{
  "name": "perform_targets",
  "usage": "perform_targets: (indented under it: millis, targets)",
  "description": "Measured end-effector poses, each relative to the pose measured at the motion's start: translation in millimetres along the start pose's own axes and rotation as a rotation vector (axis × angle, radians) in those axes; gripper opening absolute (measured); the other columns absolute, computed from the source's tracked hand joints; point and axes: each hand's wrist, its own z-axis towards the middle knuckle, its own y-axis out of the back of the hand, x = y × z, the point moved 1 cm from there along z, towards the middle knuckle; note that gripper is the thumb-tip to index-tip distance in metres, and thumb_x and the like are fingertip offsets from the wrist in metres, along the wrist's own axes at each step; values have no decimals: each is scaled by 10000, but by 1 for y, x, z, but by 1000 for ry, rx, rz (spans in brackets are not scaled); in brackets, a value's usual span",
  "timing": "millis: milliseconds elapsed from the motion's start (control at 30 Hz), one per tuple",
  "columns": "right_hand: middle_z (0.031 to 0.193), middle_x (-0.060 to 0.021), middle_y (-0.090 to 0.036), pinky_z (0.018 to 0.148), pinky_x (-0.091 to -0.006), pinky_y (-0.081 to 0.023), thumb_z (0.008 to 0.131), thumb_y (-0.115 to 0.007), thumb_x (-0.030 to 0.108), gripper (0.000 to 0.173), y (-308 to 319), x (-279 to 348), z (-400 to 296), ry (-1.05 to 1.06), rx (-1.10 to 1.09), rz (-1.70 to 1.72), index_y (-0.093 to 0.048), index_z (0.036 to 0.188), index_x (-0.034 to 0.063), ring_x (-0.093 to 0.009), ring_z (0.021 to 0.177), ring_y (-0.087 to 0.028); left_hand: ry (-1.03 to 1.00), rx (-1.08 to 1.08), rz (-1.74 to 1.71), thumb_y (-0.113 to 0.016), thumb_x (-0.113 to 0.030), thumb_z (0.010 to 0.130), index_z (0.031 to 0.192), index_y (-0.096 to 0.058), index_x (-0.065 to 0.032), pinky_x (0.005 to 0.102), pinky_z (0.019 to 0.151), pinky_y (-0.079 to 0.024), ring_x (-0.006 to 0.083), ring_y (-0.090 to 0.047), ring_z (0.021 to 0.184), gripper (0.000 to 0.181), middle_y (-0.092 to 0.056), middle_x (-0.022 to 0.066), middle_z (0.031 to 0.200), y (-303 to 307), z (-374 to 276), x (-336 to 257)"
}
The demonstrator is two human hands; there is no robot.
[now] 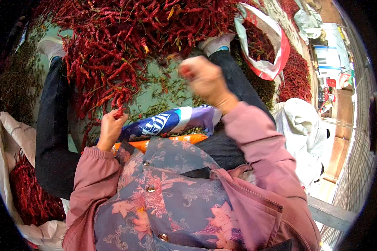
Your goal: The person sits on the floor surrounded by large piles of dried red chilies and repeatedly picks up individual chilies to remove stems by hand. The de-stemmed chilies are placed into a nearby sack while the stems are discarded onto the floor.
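My left hand (109,130) is closed on a dried red chili pepper (118,113), whose tip shows above the thumb. Motion blurs my right hand (205,80), raised over the pale green sheet (155,89) with its fingers curled around something red, likely another chili. Ahead of both hands spreads a large heap of dried red chilies (138,25), some with stems on. Loose green-brown stems (168,84) litter the sheet between my legs. A blue and purple printed plastic bag (157,122) lies across my lap side, just right of my left hand.
An open white and red woven sack (278,64) holding dark red chilies stands beyond my right knee. At lower left, another sack (3,141) contains red chilies (34,191). Stem piles (17,78) flank my legs. A white sack (301,131) and a metal bar (330,211) are at right.
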Motion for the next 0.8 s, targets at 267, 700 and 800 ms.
perform_targets:
  millis: [267,700,800]
  targets:
    - [901,-204,-603,602,-318,-502,720,-479,-9,317,179,-182,-77,-1076,-366,-362,-548,1029,-21,-244,672,-625,65,20,-137,-606,-154,741,668,-554,-32,231,443,-294,38,-377,499,152,-429,-54,533,-7,4,-2]
    - [878,-156,-595,739,-357,-462,675,-458,14,277,-135,-21,-56,-287,388,223,-569,927,34,-301,820,-573,169,-271,-642,-617,-114,758,672,-544,-32,229,406,-300,65,-406,435,140,-486,-6,529,15,4,4]
    - [853,-134,-576,696,-400,-458,701,-495,47,220,-159,-8,-42,-192,309,41,-573,906,68,-321,805,-560,159,-233,-611,-605,-116,775,728,-544,-46,224,428,-325,66,-426,475,104,-527,8,607,14,6,9]
